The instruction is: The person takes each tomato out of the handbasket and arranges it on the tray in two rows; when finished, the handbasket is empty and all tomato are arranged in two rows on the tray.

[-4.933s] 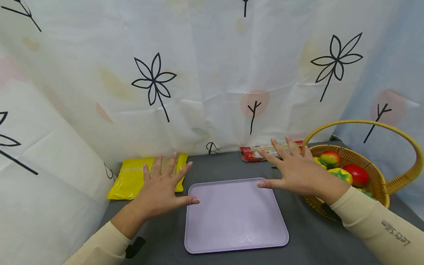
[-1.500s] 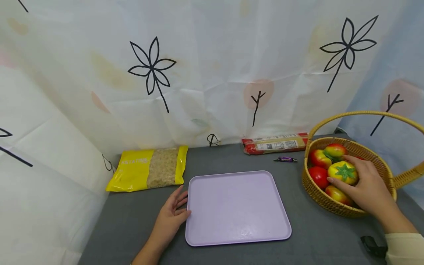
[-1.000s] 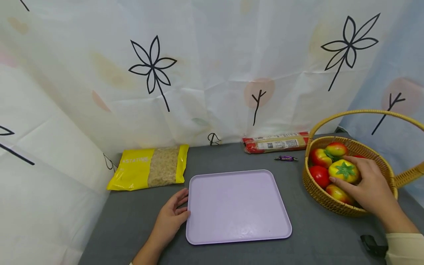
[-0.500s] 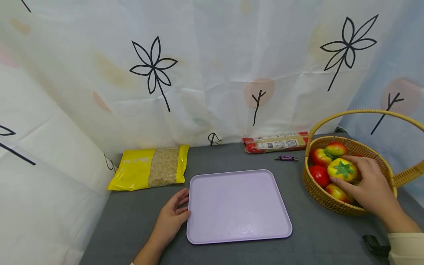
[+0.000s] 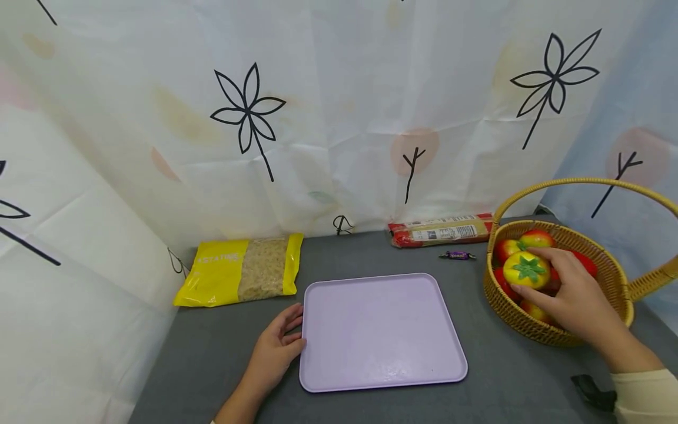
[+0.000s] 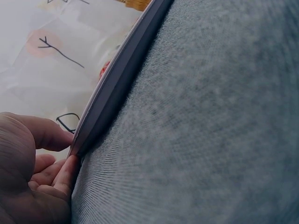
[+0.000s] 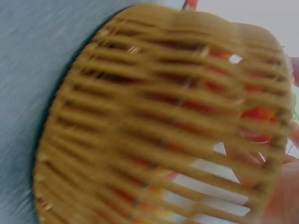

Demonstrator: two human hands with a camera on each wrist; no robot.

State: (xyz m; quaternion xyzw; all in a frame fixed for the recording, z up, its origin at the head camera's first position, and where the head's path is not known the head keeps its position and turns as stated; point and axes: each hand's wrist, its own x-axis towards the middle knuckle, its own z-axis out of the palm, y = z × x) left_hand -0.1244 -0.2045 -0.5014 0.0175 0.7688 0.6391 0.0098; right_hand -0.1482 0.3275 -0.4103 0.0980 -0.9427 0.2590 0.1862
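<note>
Bright, even light; blurred wrist views

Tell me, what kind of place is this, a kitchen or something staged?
Probably a staged tabletop set, not a real kitchen. A printed curtain walls in a grey table, where groceries sit around an empty tray: a yellow bag, a packet and a basket of fruit.
</note>
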